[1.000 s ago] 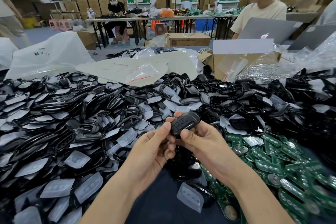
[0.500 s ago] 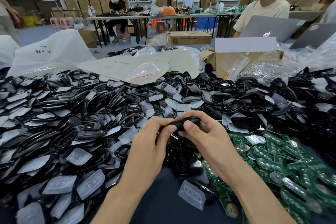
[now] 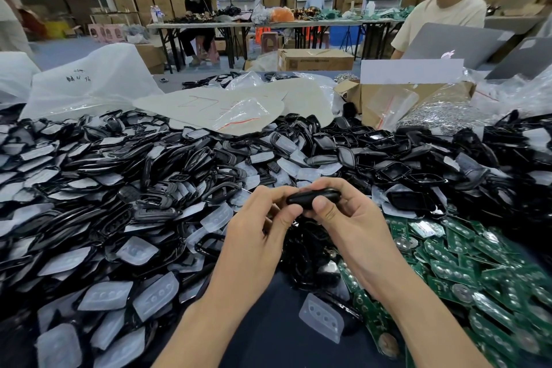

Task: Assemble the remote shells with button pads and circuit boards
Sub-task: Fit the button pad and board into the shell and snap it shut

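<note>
Two grips, one remote shell (image 3: 313, 196) | left grip (image 3: 254, 243) pinches left end | right grip (image 3: 355, 225) clasps right part

The left hand (image 3: 254, 242) and right hand (image 3: 355, 230) cover part of the remote shell (image 3: 313, 196); its button side cannot be made out. Right of the shell, circuit boards (image 3: 478, 272) run past the frame edge.

Black remote shell (image 3: 313, 198), closed up, seen edge-on.
Pinched btwn left hand (image 3: 257, 236) & right hand (image 3: 349, 224), above loose black shells (image 3: 149, 188) w/ clear button pads (image 3: 321, 320); green circuit boards (image 3: 478, 263) heaped at right.
</note>
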{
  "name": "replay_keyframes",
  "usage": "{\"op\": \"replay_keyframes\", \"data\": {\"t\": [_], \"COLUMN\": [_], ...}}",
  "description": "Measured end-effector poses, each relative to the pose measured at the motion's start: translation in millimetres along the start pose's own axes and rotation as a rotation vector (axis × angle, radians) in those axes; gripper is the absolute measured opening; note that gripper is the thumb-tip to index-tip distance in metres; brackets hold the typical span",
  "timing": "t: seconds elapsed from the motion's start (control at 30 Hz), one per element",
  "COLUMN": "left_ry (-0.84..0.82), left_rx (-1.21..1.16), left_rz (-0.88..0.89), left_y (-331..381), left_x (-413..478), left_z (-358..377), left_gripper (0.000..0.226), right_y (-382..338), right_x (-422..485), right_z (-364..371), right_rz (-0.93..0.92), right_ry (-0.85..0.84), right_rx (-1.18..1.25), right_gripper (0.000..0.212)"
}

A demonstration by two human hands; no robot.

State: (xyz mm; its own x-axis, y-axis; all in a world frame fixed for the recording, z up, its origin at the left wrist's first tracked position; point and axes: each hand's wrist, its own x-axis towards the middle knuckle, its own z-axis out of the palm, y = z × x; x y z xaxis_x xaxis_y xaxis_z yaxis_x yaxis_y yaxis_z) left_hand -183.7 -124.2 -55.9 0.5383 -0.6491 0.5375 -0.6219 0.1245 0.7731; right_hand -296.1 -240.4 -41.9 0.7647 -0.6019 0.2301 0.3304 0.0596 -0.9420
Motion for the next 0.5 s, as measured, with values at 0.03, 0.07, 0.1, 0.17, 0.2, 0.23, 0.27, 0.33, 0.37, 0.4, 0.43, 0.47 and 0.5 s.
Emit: {"op": "replay_keyframes", "data": {"t": [0.03, 0.07, 0.1, 0.17, 0.2, 0.23, 0.27, 0.33, 0.37, 0.4, 0.43, 0.47, 0.5], "left_ry": [0.002, 0.007, 0.012, 0.014, 0.012, 0.012, 0.014, 0.017, 0.017, 0.018, 0.017, 0.017, 0.016], "left_rx": [-0.003, -0.007, -0.013, -0.034, -0.044, -0.051, -0.056, -0.062, -0.063, -0.062, -0.06, -0.059, -0.059], "left_rz": [-0.008, -0.018, -0.03, -0.056, -0.068, -0.079, -0.086, -0.087, -0.082, -0.077, -0.074, -0.073, -0.073], "left_y": [0.1, -0.1, -0.4, -1.9, -2.7, -3.4, -3.7, -2.9, -2.3, -1.7, -1.1, -0.7, -0.4], "left_x": [0.0, -0.2, -0.1, -0.1, 0.0, -0.1, -0.4, -0.8, -1.1, -1.2, -1.2, -1.2, -1.2], "left_z": [-0.2, -0.5, -0.6, -0.3, 0.1, 0.6, 0.7, 0.7, 0.4, 0.1, 0.0, -0.2, -0.4], "left_gripper": [0.017, 0.016, 0.015, 0.014, 0.013, 0.012, 0.011, 0.01, 0.009, 0.009, 0.01, 0.012, 0.013], "right_y": [0.2, 0.7, 1.1, 1.9, 2.0, 1.7, 1.4, 0.8, 0.7, 0.7, 0.8, 1.1, 1.2], "right_x": [0.0, 0.1, 0.1, 0.4, 0.4, 0.4, 0.3, 0.0, 0.0, -0.1, -0.1, 0.0, 0.1], "right_z": [-0.1, 0.0, 0.2, 0.8, 0.9, 1.0, 1.0, 0.4, 0.2, 0.1, -0.3, -0.6, -1.0], "right_rz": [0.0, 0.001, 0.002, 0.007, 0.009, 0.013, 0.016, 0.019, 0.02, 0.021, 0.021, 0.021, 0.023], "right_ry": [-0.004, -0.01, -0.016, -0.028, -0.034, -0.038, -0.041, -0.049, -0.052, -0.055, -0.057, -0.057, -0.054], "right_rx": [0.003, 0.008, 0.016, 0.033, 0.037, 0.04, 0.044, 0.05, 0.05, 0.048, 0.045, 0.042, 0.04], "right_gripper": [0.046, 0.045, 0.044, 0.043, 0.043, 0.043, 0.044, 0.044, 0.044, 0.044, 0.044, 0.045, 0.045]}}
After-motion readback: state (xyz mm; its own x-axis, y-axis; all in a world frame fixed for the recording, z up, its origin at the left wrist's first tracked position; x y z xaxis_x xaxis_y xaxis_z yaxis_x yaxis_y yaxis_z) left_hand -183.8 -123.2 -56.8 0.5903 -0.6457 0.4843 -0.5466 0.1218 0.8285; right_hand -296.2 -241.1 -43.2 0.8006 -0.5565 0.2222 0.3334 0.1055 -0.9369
